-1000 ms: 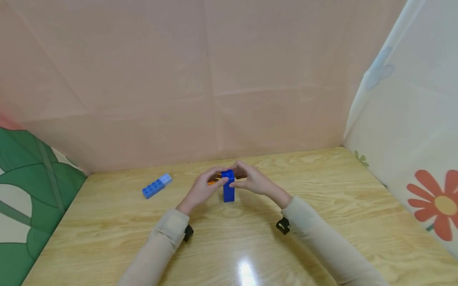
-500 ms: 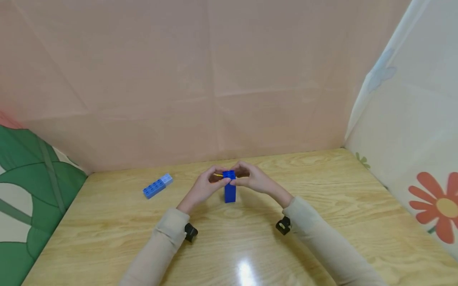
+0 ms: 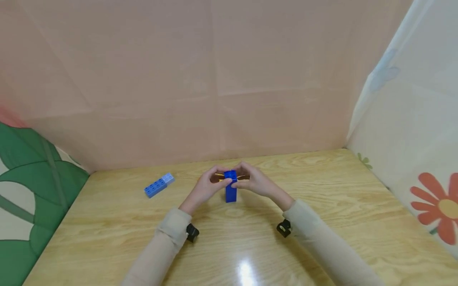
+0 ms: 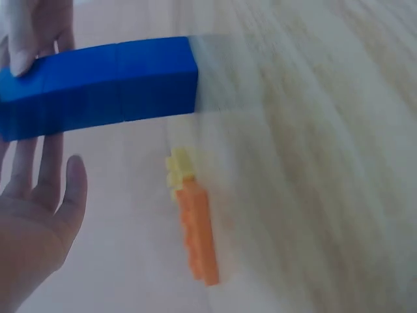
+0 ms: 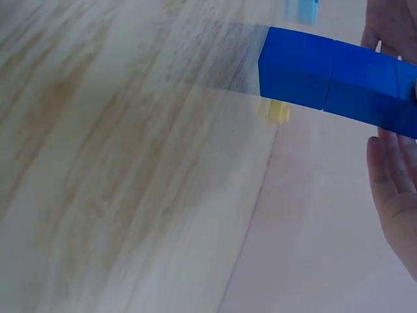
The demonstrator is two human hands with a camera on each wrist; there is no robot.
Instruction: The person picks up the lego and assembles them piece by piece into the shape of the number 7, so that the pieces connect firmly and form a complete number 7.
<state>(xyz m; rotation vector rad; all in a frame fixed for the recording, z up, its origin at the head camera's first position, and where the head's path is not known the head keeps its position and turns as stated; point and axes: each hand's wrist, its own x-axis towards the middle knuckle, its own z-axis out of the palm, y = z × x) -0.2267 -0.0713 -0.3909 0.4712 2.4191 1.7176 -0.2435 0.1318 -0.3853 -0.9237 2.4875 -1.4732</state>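
A tall dark blue tower of stacked toy building bricks (image 3: 231, 194) stands upright on the table, studs facing up. In the head view my left hand (image 3: 204, 187) holds its upper part from the left, the thumb on the near face. My right hand (image 3: 258, 183) grips the same part from the right, its thumb close to the left one. Both wrist views show the tower's smooth sides and seams between the bricks (image 4: 156, 75). Behind the tower lie an orange brick (image 4: 201, 235) and a yellow brick (image 4: 182, 166), mostly covered by the hands in the head view.
On the left of the wooden table (image 3: 229, 246), a medium blue brick (image 3: 155, 188) lies end to end with a light blue one (image 3: 168, 178). A pinkish cloth (image 3: 214, 87) hangs along the table's back edge, with a flowered cloth (image 3: 422, 159) at the right.
The thumbs have drawn closer together on the tower's near face since a second ago. The tower stays in place between the hands, and the view has shifted slightly.
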